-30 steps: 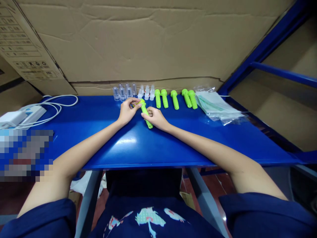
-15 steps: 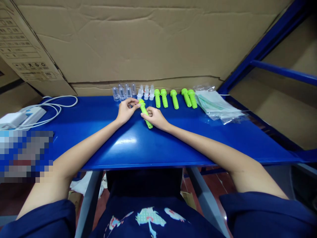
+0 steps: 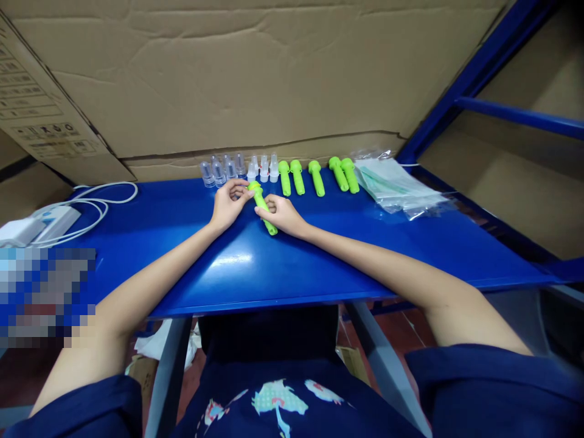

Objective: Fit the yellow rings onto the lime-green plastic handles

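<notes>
A green plastic tube lies slanted over the blue table, held between both hands. My right hand is wrapped around its lower half. My left hand pinches its wider top end with fingertips. Behind the hands stand several clear plastic caps and small white nozzles in a row. To their right lie several more green tubes side by side.
Clear plastic bags lie at the back right. A white adapter with coiled cable sits at the left. A cardboard wall closes the back, and a blue frame rail rises on the right.
The view has tilted, shifting everything slightly up and left. Both hands keep hold of the green tube, my left fingers working at its top end.
</notes>
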Tool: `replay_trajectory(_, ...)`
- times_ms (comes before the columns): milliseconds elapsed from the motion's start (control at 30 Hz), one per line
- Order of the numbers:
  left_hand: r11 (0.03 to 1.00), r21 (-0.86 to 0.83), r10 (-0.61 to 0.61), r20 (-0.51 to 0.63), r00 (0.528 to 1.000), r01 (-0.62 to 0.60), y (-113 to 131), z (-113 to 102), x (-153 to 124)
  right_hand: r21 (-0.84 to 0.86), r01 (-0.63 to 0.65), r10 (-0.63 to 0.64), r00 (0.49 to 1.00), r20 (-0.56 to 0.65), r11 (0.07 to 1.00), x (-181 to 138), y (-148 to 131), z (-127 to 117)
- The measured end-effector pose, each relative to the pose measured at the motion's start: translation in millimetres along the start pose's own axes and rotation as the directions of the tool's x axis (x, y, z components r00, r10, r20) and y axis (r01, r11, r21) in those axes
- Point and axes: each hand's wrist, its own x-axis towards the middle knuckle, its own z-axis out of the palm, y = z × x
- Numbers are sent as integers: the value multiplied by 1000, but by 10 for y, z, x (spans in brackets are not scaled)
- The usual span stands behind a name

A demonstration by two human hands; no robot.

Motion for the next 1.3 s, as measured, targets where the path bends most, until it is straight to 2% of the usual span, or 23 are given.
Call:
replay_trajectory(167, 1000, -22, -13, 0, 1000, 13, -31, 73, -44, 40, 17, -17, 1000, 5, 999, 10, 35, 8)
replay_trajectory(333, 999, 25, 29, -24, 999, -29, -7, 99, -60, 72, 14, -15, 1000, 13, 997, 10, 34, 8)
replay_trajectory(700, 995, 81, 60, 11, 998, -60, 22, 82, -58, 36, -4, 4, 1000, -1, 999, -17, -37, -15)
replay_trajectory(967, 991, 95, 91, 11, 996, -91, 37, 60, -67, 60, 45, -46, 999, 22, 997, -11, 9, -9)
replay_trajectory(1300, 981, 151, 118, 5, 993, -118, 50, 27, -57, 50, 12, -13, 1000, 20, 999, -5, 2, -1)
